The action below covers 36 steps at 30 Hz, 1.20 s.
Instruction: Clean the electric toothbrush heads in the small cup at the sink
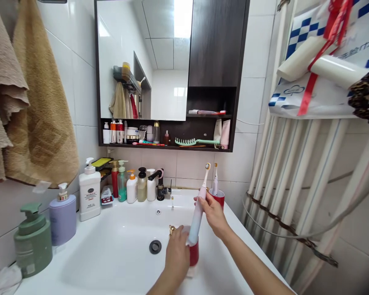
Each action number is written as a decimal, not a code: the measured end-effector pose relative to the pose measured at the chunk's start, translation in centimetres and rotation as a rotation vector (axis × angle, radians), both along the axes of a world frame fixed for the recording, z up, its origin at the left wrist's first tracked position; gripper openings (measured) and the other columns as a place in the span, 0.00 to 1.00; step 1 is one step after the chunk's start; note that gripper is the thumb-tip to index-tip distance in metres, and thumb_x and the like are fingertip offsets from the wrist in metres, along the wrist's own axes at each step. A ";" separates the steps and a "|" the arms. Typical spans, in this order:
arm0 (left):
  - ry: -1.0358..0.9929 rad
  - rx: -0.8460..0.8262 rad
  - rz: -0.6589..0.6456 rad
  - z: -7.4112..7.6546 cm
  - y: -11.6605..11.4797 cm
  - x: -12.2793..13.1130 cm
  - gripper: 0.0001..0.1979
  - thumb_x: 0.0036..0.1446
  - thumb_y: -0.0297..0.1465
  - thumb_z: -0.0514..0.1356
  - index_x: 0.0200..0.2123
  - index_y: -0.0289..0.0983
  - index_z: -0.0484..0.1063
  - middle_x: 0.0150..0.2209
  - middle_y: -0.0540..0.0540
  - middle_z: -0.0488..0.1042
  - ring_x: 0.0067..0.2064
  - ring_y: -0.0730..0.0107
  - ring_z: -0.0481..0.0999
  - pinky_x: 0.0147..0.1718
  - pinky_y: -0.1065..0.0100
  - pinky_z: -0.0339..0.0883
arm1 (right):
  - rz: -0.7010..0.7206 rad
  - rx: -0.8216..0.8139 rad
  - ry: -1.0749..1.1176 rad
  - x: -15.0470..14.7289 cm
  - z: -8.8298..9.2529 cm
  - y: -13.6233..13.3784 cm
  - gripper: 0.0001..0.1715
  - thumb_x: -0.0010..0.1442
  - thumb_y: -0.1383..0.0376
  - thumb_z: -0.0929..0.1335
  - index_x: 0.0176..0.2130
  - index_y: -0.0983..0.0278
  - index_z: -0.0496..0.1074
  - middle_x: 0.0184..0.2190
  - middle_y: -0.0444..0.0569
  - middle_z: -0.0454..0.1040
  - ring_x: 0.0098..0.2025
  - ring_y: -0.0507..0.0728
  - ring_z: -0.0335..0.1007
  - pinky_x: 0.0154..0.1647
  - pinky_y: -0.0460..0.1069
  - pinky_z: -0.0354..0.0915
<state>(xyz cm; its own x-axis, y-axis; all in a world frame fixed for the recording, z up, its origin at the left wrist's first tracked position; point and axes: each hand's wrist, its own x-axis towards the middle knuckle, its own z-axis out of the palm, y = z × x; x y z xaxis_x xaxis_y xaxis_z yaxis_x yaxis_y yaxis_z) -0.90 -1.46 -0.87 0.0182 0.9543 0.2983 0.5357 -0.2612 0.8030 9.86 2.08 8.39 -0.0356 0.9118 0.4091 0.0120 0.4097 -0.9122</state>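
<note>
My right hand (pixel 213 213) is closed around the upper body of an electric toothbrush (pixel 197 217), pink at the top and pale blue lower down. Its brush head points up, and its base is at the mouth of a red cup (pixel 194 255). My left hand (pixel 177 250) grips that cup from the left side, over the sink basin. A gold ornament on the cup shows beyond the left fingers. Behind my right hand, another red cup (pixel 219 197) stands on the sink's back right corner with a second electric toothbrush (pixel 215 184) in it.
A white sink (pixel 117 254) with a dark drain (pixel 155 246) lies below my hands. Behind it is a black faucet (pixel 160 188). Several pump bottles (pixel 132 186) line the back and left. A mirror cabinet (pixel 212 45) hangs above, with pipes (pixel 283 172) at the right.
</note>
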 end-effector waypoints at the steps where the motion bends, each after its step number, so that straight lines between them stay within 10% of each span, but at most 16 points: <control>1: -0.155 -0.029 -0.016 0.6 -0.3 -0.3 0.16 0.44 0.28 0.46 0.38 0.34 0.61 0.47 0.43 0.57 0.50 0.67 0.51 0.48 0.65 0.42 | 0.091 -0.069 0.080 -0.2 0.0 -0.8 0.18 0.44 0.58 0.61 0.36 0.63 0.61 0.28 0.45 0.67 0.29 0.51 0.62 0.30 0.46 0.58; 5: -0.466 -0.247 -0.178 2.7 -2.5 -1.1 0.25 0.48 0.43 0.34 0.32 0.32 0.62 0.26 0.43 0.68 0.27 0.70 0.67 0.27 0.66 0.60 | 0.387 -0.304 0.257 -1.8 -1.2 -4.1 0.18 0.44 0.59 0.62 0.37 0.62 0.61 0.28 0.45 0.68 0.27 0.50 0.63 0.26 0.46 0.59; 11: -1.024 -0.552 -0.292 2.3 -6.5 -1.0 0.28 0.37 0.54 0.41 0.23 0.33 0.60 0.13 0.52 0.60 0.13 0.80 0.58 0.13 0.74 0.50 | 0.362 -0.427 0.414 -3.8 -2.8 -5.9 0.17 0.45 0.57 0.61 0.35 0.63 0.62 0.23 0.45 0.67 0.23 0.51 0.63 0.16 0.43 0.55; 20: -0.748 -0.481 -0.166 -0.3 -7.7 -1.3 0.25 0.35 0.54 0.43 0.22 0.35 0.56 0.14 0.54 0.60 0.13 0.81 0.58 0.13 0.75 0.48 | 0.227 -0.451 0.388 -3.9 -4.5 -5.8 0.16 0.43 0.54 0.61 0.26 0.65 0.61 0.19 0.43 0.64 0.20 0.50 0.61 0.19 0.45 0.57; 36: -0.842 -0.623 -0.202 0.6 -7.7 -1.0 0.31 0.31 0.57 0.41 0.22 0.34 0.59 0.10 0.53 0.60 0.11 0.79 0.57 0.13 0.74 0.48 | 0.306 -0.510 0.561 -3.8 -4.9 -5.1 0.13 0.43 0.56 0.62 0.23 0.64 0.59 0.16 0.39 0.61 0.16 0.47 0.57 0.19 0.45 0.56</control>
<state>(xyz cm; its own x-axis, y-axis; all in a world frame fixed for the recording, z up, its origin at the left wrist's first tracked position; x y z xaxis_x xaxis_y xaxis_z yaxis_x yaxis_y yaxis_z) -1.93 -9.13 -0.25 0.2089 0.9452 -0.2510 -0.2613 0.3013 0.9170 6.05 -3.00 3.51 -0.2265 0.9737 -0.0225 -0.5472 -0.1463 -0.8241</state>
